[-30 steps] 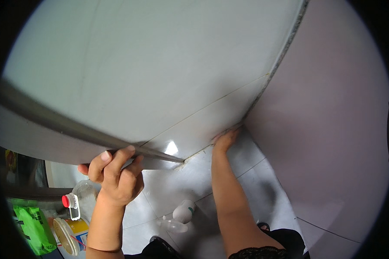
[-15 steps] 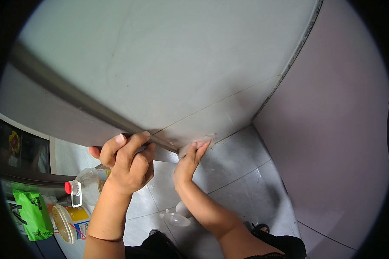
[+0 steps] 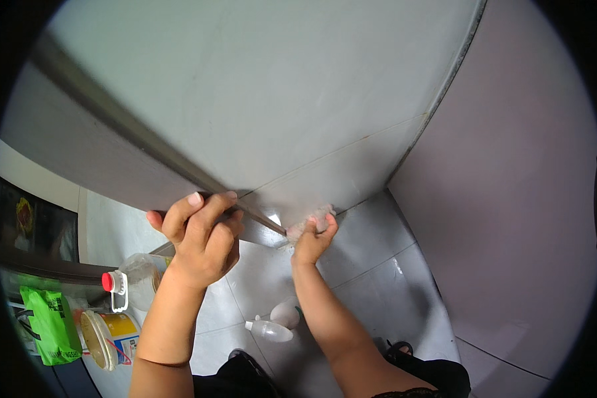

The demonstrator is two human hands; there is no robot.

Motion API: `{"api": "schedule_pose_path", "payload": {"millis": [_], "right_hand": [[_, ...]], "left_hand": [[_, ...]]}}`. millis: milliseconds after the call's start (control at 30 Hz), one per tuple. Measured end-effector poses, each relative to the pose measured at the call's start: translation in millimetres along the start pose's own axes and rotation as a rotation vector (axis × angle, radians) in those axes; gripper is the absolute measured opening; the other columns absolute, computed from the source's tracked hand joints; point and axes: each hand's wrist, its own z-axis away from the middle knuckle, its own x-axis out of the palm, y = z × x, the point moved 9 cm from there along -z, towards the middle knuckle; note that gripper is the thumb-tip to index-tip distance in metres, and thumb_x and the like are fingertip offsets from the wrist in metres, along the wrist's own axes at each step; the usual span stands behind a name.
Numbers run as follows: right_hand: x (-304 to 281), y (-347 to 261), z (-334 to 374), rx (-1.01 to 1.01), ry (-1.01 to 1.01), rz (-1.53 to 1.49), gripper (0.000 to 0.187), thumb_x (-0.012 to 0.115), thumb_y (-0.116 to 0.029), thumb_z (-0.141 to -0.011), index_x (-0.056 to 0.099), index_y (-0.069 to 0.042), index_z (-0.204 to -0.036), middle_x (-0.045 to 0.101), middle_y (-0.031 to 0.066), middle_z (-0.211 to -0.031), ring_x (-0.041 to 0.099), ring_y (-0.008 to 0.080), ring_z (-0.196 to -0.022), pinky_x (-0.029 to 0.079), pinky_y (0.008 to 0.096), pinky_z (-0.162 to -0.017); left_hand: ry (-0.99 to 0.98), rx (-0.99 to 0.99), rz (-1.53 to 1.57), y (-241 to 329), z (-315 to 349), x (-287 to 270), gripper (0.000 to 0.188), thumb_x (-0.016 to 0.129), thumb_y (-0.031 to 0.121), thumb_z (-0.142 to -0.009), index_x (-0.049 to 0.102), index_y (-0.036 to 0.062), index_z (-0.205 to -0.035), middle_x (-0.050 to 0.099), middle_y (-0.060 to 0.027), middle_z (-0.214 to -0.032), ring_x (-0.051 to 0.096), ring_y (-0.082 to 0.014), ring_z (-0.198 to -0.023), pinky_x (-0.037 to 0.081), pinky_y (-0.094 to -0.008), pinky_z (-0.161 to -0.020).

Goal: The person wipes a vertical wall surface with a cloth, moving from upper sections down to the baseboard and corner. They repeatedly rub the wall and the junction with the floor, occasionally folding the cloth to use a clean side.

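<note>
My right hand holds a crumpled pale cloth against the foot of the grey-white tiled wall, close to where it meets the floor. Part of the cloth lies hidden behind my fingers. Higher up on the left, my left hand leans its fingertips on the brown trim strip along the wall's outer edge. Its fingers are bent and apart, with nothing in them. On the floor below my hands lie a clear plastic bottle and a rounded white object beside it.
To the left stand a large clear jug with a red cap, a lidded yellow-and-blue tub and a green bag. A pale mauve panel rises on the right. Grey tiles cover the floor.
My right hand has slid the cloth slightly right along the wall's foot, away from the trim's lower end. My left hand stays at the trim, its fingertips a little higher.
</note>
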Motion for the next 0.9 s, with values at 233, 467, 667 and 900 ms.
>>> {"api": "schedule_pose_path", "payload": {"millis": [233, 467, 667, 900], "right_hand": [[15.9, -60.8, 34.1, -0.108, -0.006, -0.052, 0.038, 0.062, -0.006, -0.091, 0.048, -0.003, -0.126, 0.049, 0.0144, -0.130, 0.047, 0.0270, -0.121, 0.038, 0.0382, -0.106], [8.0, -30.4, -3.8, 0.229, 0.078, -0.231, 0.039, 0.058, -0.003, -0.094, 0.043, -0.005, -0.130, 0.050, 0.0120, -0.127, 0.054, 0.0206, -0.110, 0.047, 0.0344, -0.093], [24.2, -36.5, 16.8, 0.184, -0.022, -0.084, 0.038, 0.058, -0.007, -0.097, 0.040, -0.009, -0.131, 0.055, 0.0079, -0.118, 0.056, 0.0161, -0.099, 0.049, 0.0315, -0.078], [10.9, -34.8, 0.2, 0.285, 0.066, -0.242, 0.039, 0.059, -0.003, -0.095, 0.043, -0.007, -0.130, 0.056, 0.0087, -0.117, 0.057, 0.0169, -0.095, 0.051, 0.0305, -0.076]], "left_hand": [[0.002, 0.008, -0.015, 2.7, -0.8, -0.8, 0.019, 0.068, 0.008, -0.077, 0.053, 0.0171, -0.070, 0.069, 0.0033, -0.105, 0.045, -0.0253, -0.122, 0.003, -0.0478, -0.120], [-0.021, -0.023, -0.002, 4.1, -4.0, 1.7, 0.015, 0.065, 0.008, -0.078, 0.053, 0.0154, -0.071, 0.068, 0.0019, -0.108, 0.046, -0.0261, -0.122, 0.004, -0.0500, -0.120], [-0.177, -0.024, -0.073, 26.5, 14.7, 29.7, 0.009, 0.063, 0.010, -0.077, 0.060, 0.0191, -0.078, 0.064, 0.0024, -0.122, 0.041, -0.0267, -0.133, -0.004, -0.0558, -0.121], [-0.166, 0.057, -0.104, 31.1, 26.6, 35.9, 0.009, 0.064, 0.012, -0.078, 0.062, 0.0205, -0.081, 0.064, 0.0030, -0.122, 0.044, -0.0239, -0.132, -0.004, -0.0562, -0.121]]}}
